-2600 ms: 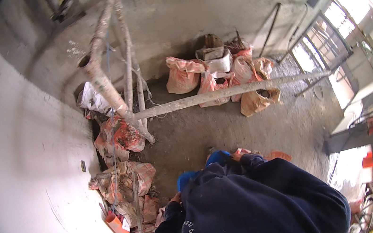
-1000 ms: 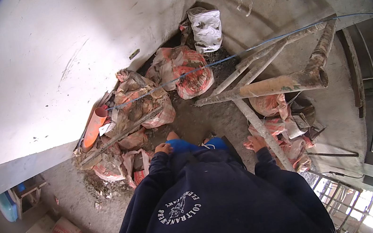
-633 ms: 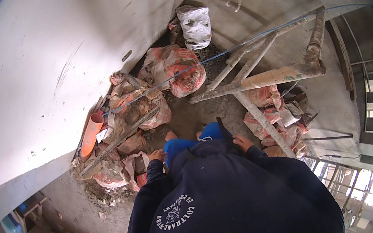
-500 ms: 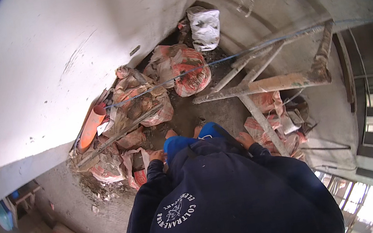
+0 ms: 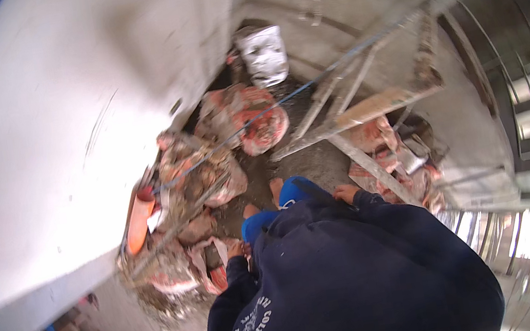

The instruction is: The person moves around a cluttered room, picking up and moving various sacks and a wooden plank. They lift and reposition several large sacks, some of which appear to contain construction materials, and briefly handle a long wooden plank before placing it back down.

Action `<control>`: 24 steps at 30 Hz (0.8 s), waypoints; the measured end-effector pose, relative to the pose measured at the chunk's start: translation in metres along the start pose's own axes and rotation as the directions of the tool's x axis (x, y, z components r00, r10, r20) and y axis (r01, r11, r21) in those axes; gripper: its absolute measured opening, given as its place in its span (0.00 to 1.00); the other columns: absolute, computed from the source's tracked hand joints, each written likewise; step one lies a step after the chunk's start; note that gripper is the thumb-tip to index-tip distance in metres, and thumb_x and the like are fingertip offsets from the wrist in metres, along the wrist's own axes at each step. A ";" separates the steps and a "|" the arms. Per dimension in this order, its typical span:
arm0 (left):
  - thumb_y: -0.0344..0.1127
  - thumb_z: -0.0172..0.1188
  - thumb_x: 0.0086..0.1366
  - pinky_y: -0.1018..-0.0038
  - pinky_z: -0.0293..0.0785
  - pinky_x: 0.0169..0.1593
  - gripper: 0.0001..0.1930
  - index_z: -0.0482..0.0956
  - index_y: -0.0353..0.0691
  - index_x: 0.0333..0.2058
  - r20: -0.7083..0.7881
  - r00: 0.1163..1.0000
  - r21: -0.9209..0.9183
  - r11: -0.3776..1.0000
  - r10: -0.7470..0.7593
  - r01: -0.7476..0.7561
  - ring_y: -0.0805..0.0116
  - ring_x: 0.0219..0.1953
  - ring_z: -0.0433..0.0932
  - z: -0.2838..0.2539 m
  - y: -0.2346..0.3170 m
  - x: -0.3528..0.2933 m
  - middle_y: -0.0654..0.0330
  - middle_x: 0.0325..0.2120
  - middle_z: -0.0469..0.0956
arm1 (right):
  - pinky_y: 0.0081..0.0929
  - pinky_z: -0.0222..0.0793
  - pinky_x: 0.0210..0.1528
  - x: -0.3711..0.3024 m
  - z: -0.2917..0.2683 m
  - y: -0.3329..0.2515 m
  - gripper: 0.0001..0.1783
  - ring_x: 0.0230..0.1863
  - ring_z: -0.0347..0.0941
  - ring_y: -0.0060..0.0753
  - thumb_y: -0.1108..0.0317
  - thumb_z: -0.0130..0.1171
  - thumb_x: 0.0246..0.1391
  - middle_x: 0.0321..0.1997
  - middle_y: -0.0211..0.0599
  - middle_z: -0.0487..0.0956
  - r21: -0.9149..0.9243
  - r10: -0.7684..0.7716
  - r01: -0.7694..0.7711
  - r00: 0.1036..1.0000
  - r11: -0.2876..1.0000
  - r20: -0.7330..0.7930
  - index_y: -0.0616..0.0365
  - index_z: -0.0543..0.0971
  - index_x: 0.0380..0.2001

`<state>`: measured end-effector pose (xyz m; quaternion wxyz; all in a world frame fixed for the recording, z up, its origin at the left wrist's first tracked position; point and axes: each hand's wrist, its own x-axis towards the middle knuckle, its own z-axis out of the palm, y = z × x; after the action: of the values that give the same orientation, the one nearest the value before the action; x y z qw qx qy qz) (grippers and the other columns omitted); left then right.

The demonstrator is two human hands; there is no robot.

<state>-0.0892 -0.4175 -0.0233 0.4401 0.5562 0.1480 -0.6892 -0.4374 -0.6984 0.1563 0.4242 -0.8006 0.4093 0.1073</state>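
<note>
I stand in a dark hooded sweatshirt and blue shorts, feet bare on the dirty floor. My left hand hangs beside my left thigh, close to a torn red-and-white sack on the ground. Its fingers look loosely apart, with nothing visible in them. Out past my right thigh, my right hand hangs with fingers loosely extended and holds nothing. Beyond it lie more crumpled red-and-white sacks, partly behind a slanting wooden bar.
Filled sacks and a white sack line the pale wall. An orange pipe leans at the left. A wooden frame stands ahead right, with a blue line stretched across. Rubble lies to the left.
The view has turned, so the sacks and wooden frame appear tilted and shifted. My left hand sits lower in the picture, my right slightly higher. Neither has taken hold of anything.
</note>
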 end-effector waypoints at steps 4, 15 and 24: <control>0.39 0.43 0.55 0.65 0.69 0.34 0.16 0.66 0.34 0.38 -0.056 0.994 0.267 0.958 -0.095 0.107 0.58 0.35 0.72 0.000 0.014 -0.008 0.49 0.34 0.72 | 0.31 0.61 0.42 -0.043 0.039 0.056 0.18 0.43 0.65 0.37 0.61 0.47 0.43 0.39 0.43 0.71 -0.087 0.068 -0.052 0.979 0.995 0.192 0.56 0.71 0.38; 0.35 0.39 0.57 0.69 0.69 0.25 0.13 0.66 0.36 0.39 0.248 0.957 0.948 0.241 -0.152 -0.208 0.60 0.29 0.74 0.010 0.083 0.038 0.50 0.33 0.72 | 0.29 0.59 0.46 -0.197 0.146 0.012 0.17 0.46 0.64 0.38 0.63 0.48 0.43 0.42 0.41 0.70 0.271 0.624 -0.641 0.765 0.718 0.156 0.53 0.70 0.40; 0.37 0.48 0.53 0.71 0.68 0.27 0.13 0.70 0.37 0.35 0.128 0.982 0.673 0.715 0.138 -0.188 0.64 0.28 0.74 0.068 0.098 0.032 0.55 0.28 0.74 | 0.28 0.57 0.49 -0.165 0.131 0.051 0.18 0.48 0.62 0.39 0.64 0.48 0.43 0.45 0.39 0.69 0.251 0.511 -0.491 0.859 0.834 -0.019 0.50 0.70 0.41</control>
<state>-0.0567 -0.5340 -0.0011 0.2689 0.6658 -0.1801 -0.6723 -0.5589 -0.5206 0.1308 0.4561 -0.6128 0.6320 0.1309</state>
